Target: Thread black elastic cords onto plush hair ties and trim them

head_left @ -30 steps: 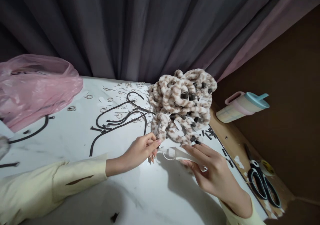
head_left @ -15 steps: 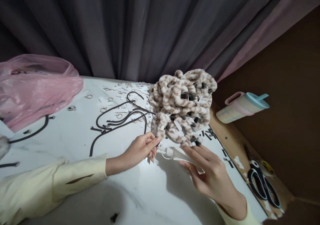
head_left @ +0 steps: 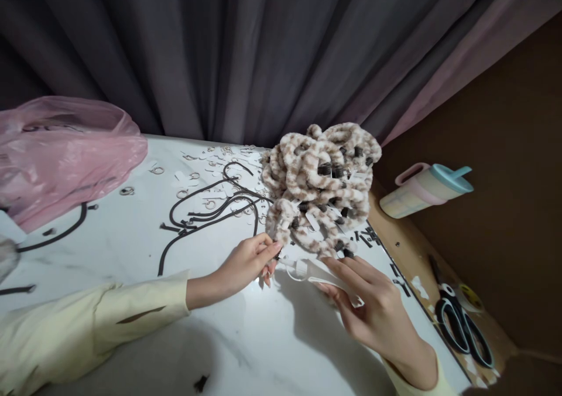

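Observation:
A heap of fuzzy beige-and-brown loops (head_left: 322,188) with small white tags lies at the back right of the white marble table (head_left: 132,238). My left hand (head_left: 246,264) pinches the near end of one fuzzy loop, fingers closed. My right hand (head_left: 373,311) holds a thin white strip (head_left: 327,280) between thumb and fingers, just in front of the heap. A small white ring-shaped piece (head_left: 297,269) sits between the two hands.
Black cords (head_left: 206,208) and several small rings and white scraps (head_left: 197,179) are strewn behind my left hand. A pink plastic bag (head_left: 61,150) sits at far left. Right of the table lie a pastel cup with lid (head_left: 428,188) and black scissors (head_left: 463,323). Dark curtains hang behind.
Almost nothing has moved; my right hand has shifted slightly with the white strip, and both hands keep their hold.

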Demonstrator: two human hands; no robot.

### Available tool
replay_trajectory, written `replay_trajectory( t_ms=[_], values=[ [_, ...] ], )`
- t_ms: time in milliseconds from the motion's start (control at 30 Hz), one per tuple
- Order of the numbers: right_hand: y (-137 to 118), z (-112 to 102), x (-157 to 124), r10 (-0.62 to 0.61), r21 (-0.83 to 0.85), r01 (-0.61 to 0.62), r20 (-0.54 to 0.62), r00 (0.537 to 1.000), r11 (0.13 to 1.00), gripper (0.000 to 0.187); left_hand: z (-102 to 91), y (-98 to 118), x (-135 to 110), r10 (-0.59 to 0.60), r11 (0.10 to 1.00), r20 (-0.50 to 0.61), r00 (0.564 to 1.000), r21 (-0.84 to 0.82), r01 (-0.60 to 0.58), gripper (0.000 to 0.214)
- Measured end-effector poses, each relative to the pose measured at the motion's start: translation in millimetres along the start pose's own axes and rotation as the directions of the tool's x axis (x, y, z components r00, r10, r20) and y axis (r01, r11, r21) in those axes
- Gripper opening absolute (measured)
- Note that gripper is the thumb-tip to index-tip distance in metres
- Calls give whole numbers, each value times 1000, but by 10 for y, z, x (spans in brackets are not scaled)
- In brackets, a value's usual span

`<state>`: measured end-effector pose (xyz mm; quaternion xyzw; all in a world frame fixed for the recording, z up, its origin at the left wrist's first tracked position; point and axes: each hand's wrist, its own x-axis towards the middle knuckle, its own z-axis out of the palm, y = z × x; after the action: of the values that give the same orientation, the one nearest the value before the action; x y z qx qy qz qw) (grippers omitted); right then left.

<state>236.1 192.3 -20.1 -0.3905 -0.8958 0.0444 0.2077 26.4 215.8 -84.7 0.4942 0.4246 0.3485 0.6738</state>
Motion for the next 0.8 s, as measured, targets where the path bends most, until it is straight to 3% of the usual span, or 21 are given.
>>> replay_trajectory(
  t_ms=[800],
  values=[
    [9, 5, -2, 7, 2, -7, -22, 1000, 1000, 10, 4, -13, -1, 11, 1000, -4, 1000, 14, -11, 35]
  ],
)
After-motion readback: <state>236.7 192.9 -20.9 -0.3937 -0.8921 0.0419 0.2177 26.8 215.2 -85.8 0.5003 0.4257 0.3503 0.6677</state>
